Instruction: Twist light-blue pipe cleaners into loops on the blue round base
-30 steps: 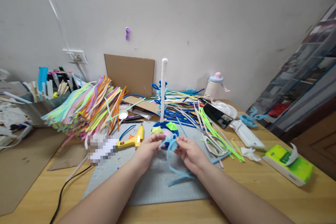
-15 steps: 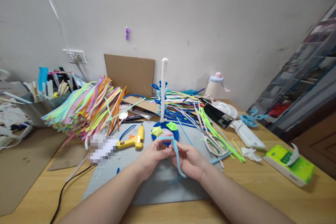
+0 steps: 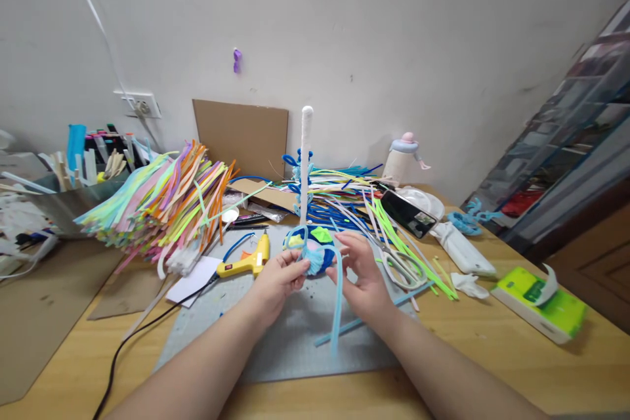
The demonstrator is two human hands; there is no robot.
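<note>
My left hand (image 3: 280, 282) pinches a small fan-shaped bundle of light blue pipe cleaner (image 3: 313, 261) between thumb and fingertips. From it a long light blue pipe cleaner strand (image 3: 338, 302) arcs to the right and hangs down. Close by that strand, my right hand (image 3: 361, 275) has its thumb and fingers apart; whether they touch it is unclear. Just behind the hands stands a round dark blue base (image 3: 329, 256) bearing a green star (image 3: 321, 234) and a yellow one, partly hidden. A white fuzzy post (image 3: 306, 164) rises upright there.
A yellow glue gun (image 3: 246, 262) lies left on the grey cutting mat (image 3: 275, 357). Scissors (image 3: 403, 269) and green pipe cleaners (image 3: 394, 236) lie right, near a phone (image 3: 408, 212). A colourful pipe cleaner bundle (image 3: 162, 203) is at left. A light blue strand (image 3: 352, 324) lies on the mat.
The light blue piece has turned, so its fan shape now faces me. My right hand has moved slightly up and right, its fingers spreading. The view has shifted slightly.
</note>
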